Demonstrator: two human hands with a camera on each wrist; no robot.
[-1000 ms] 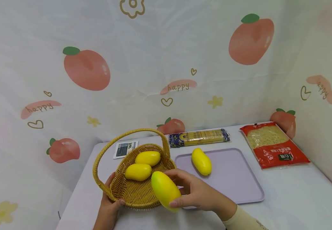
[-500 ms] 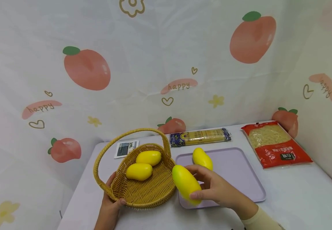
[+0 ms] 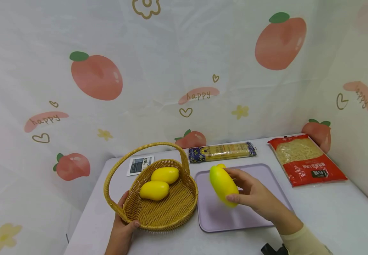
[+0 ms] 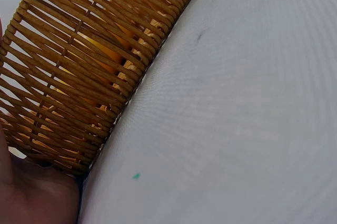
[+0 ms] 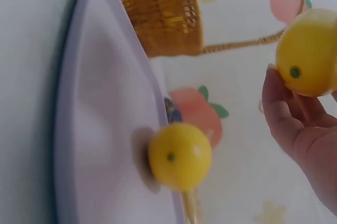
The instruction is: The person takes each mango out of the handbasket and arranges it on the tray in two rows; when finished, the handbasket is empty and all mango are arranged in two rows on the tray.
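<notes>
My right hand (image 3: 254,193) holds a yellow mango (image 3: 223,186) with a greenish tip, thumb on the near side and fingers behind it, above the lilac tray (image 3: 216,223). Behind it a second mango (image 5: 180,156) lies on the tray, mostly hidden in the head view. My left hand (image 3: 121,230) grips the left side of a wicker basket (image 3: 168,221), its thumb over the rim. Inside the basket two mangoes, a front one (image 3: 154,190) and a rear one (image 3: 165,175), lie side by side. Through the basket's weave in the left wrist view, yellow shows.
A pack of spaghetti (image 3: 222,152) lies behind the tray. To the right is a red bag of pasta (image 3: 306,161). A small white packet (image 3: 140,165) sits behind the basket, whose tall handle (image 3: 107,177) arches up. A black object (image 3: 271,249) shows by the right sleeve.
My right hand has carried the mango from over the basket's right rim rightward and away, over the tray. The left hand and basket have stayed in place.
</notes>
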